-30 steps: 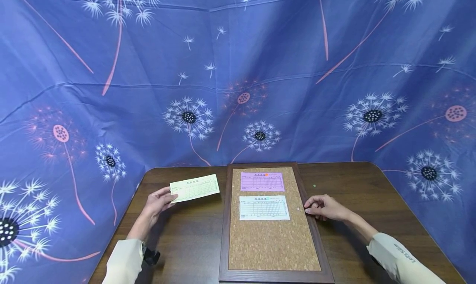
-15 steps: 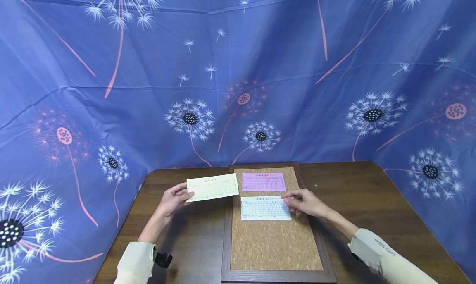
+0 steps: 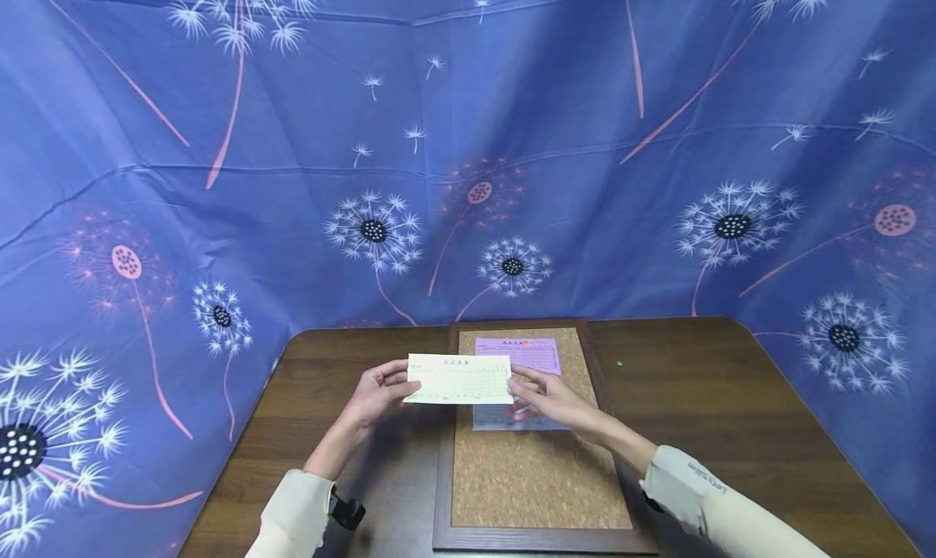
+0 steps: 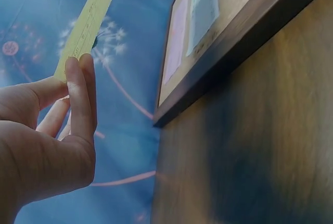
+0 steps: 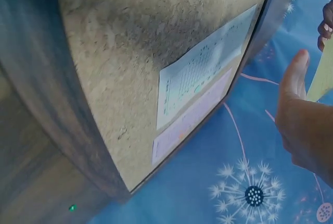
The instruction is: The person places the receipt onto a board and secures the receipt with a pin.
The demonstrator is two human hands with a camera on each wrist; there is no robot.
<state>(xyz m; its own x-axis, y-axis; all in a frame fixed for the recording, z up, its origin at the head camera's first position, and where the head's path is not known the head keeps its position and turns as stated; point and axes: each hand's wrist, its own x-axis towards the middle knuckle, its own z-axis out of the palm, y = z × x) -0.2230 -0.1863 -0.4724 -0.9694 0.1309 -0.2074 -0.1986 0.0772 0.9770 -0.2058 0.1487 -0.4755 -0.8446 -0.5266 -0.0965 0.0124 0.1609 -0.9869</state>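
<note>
A pale yellow printed form slip (image 3: 459, 379) is held up between both hands, over the left edge of the corkboard (image 3: 541, 485). My left hand (image 3: 376, 394) pinches its left end between thumb and fingers; the left wrist view shows this slip (image 4: 88, 26) nearly edge-on. At the other end, my right hand (image 3: 548, 395) has thumb and fingers around the slip's right edge. A purple form slip (image 3: 541, 349) lies near the top of the cork. Below it is a white form slip (image 3: 490, 420), partly covered by the yellow slip and right hand.
The corkboard's dark wooden frame (image 3: 444, 493) lies on a brown wooden table (image 3: 731, 428). A small green pushpin-like dot (image 3: 619, 364) sits on the table to the board's right. Blue dandelion-patterned cloth (image 3: 585, 176) hangs behind and at the sides.
My left hand has carried the yellow slip rightward to the board. My right hand has moved left from the board's right edge, past the white slip, to the yellow slip's right end.
</note>
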